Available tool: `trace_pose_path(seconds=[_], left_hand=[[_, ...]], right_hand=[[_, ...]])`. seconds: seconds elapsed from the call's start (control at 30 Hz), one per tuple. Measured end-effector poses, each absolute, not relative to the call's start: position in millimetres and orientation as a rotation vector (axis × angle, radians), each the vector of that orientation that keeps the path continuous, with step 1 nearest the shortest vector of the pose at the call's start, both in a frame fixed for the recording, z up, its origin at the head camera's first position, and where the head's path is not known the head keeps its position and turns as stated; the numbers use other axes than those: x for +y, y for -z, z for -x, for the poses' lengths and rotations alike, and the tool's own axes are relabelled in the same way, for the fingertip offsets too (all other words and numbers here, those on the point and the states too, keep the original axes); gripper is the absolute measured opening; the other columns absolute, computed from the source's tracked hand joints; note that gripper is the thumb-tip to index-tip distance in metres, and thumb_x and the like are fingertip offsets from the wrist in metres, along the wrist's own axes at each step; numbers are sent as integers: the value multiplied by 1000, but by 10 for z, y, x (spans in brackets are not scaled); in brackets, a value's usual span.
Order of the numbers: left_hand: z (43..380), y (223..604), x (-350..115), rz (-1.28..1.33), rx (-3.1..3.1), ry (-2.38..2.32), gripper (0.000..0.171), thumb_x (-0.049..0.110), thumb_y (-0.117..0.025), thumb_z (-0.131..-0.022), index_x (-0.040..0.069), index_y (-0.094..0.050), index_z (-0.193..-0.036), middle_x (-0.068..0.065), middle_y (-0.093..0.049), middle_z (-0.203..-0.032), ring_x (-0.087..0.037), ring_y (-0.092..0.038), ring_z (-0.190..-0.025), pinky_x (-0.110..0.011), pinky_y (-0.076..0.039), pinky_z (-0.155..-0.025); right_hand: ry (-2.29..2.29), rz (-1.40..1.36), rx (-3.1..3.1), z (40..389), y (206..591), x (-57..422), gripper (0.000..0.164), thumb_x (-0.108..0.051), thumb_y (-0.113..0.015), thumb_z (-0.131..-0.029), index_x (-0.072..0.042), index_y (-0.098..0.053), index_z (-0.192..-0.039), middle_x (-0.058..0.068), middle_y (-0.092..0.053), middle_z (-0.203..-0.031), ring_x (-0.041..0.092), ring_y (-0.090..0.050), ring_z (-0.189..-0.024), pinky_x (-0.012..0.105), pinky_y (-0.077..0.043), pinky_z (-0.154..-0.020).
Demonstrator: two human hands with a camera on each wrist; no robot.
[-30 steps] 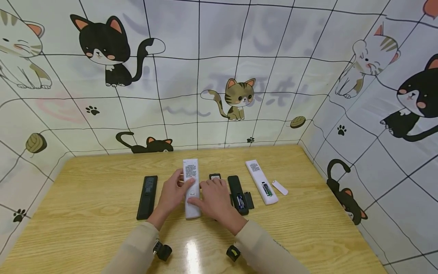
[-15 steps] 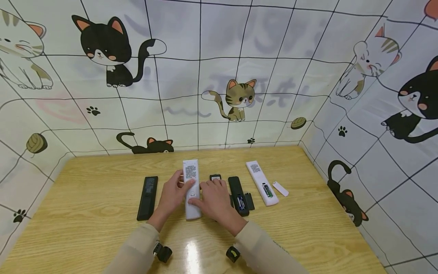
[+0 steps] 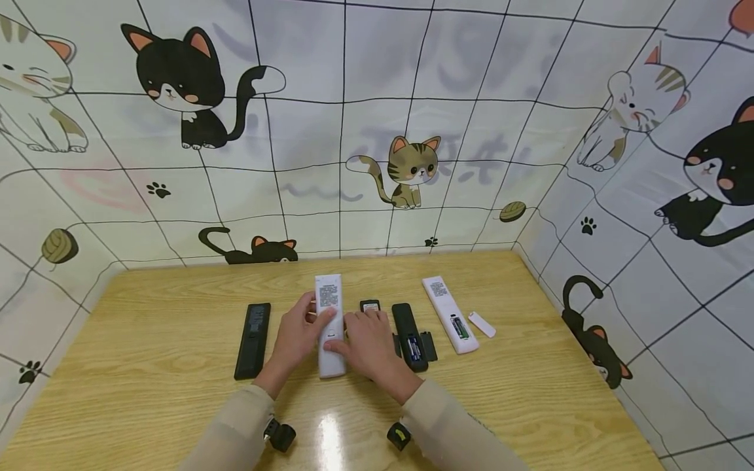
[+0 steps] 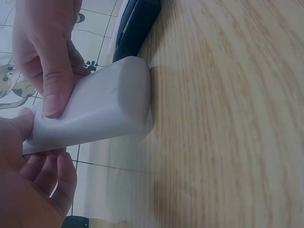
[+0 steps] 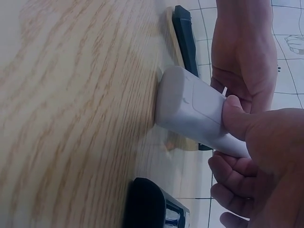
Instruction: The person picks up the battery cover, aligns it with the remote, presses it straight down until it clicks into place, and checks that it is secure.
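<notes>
A white remote control lies back side up between both hands in the head view, its label at the far end. My left hand holds it by the left edge, with the thumb on its back and the fingers at the side. My right hand grips its near half, the thumb pressing on the battery cover and the fingers curled by the right edge. That cover sits in place on the remote. In the left wrist view, the remote's near end is close over the table.
Left lies a black remote control. To the right, a black remote control shows batteries beside its loose cover. Further right are an opened white remote control and its cover. Another dark item is mostly hidden behind my right hand.
</notes>
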State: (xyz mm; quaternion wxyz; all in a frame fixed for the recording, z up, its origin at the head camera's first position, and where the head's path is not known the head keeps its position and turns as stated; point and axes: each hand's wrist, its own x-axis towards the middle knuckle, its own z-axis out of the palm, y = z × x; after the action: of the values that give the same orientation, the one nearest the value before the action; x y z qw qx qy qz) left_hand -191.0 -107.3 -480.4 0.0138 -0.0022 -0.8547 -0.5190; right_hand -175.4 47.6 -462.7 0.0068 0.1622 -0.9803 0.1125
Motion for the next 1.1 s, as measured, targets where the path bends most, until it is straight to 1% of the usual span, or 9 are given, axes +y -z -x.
trace_pose_path(seconds=[0.07, 0.17, 0.3, 0.4, 0.5, 0.67, 0.9, 1.1], left_hand=[[1906, 4807, -1074, 7, -2664, 1606, 40, 36, -64, -94, 21, -55, -130, -6, -70, -104, -17, -63, -87, -26, -49, -70], [1895, 4806, -1073, 10, -2667, 1601, 41, 36, -64, -94, 21, -54, -131, -6, -69, -104, -16, -63, -87, -26, -49, -70], [1882, 4806, -1075, 11, -2664, 1603, 43, 37, -64, -94, 20, -54, -132, -7, -69, -104, -17, -63, -86, -26, -50, -68], [1880, 4806, -1078, 7, -2663, 1598, 44, 37, -64, -94, 20, -53, -133, -7, -69, -103, -17, -63, -85, -26, -50, -68], [1880, 4802, -1079, 11, -2657, 1599, 43, 38, -64, -94, 20, -54, -132, -7, -68, -103, -17, -63, -85, -26, -50, -67], [1877, 4791, -1084, 14, -2665, 1582, 42, 37, -64, -94, 20, -54, -132, -7, -68, -103, -16, -62, -84, -26, -50, -66], [1883, 4770, -1090, 19, -2695, 1543, 44, 38, -63, -95, 20, -53, -134, -7, -69, -103, -15, -64, -82, -26, -50, -64], [1889, 4768, -1081, 10, -2717, 1525, 47, 38, -61, -96, 16, -51, -136, -8, -69, -106, -14, -64, -79, -26, -50, -62]], right_hand=[[-369, -509, -3084, 1758, 4628, 471, 43, -63, -60, -85, -21, -62, -94, -7, -62, -80, 15, -47, -79, 39, -38, -90], [-364, -515, -3107, 1755, 4629, 465, 44, -63, -60, -85, -20, -62, -95, -8, -61, -78, 15, -48, -79, 40, -38, -93], [-300, -542, -3113, 1750, 4642, 458, 48, -64, -58, -85, -18, -62, -99, -6, -61, -82, 18, -51, -85, 42, -38, -97], [-245, -563, -3096, 1746, 4650, 451, 51, -65, -57, -85, -17, -61, -101, -4, -62, -84, 19, -54, -90, 42, -39, -96], [-207, -572, -3073, 1741, 4653, 444, 52, -65, -56, -85, -16, -61, -101, -3, -62, -83, 20, -55, -92, 40, -39, -94], [-172, -577, -3058, 1740, 4653, 445, 52, -65, -55, -86, -16, -60, -100, -3, -61, -83, 20, -54, -91, 39, -39, -92], [-176, -581, -3072, 1747, 4635, 448, 53, -65, -54, -87, -15, -61, -102, -2, -62, -86, 20, -54, -91, 40, -39, -93], [-205, -600, -3100, 1766, 4595, 458, 50, -65, -54, -88, -17, -61, -100, -3, -63, -88, 19, -52, -87, 40, -39, -91]])
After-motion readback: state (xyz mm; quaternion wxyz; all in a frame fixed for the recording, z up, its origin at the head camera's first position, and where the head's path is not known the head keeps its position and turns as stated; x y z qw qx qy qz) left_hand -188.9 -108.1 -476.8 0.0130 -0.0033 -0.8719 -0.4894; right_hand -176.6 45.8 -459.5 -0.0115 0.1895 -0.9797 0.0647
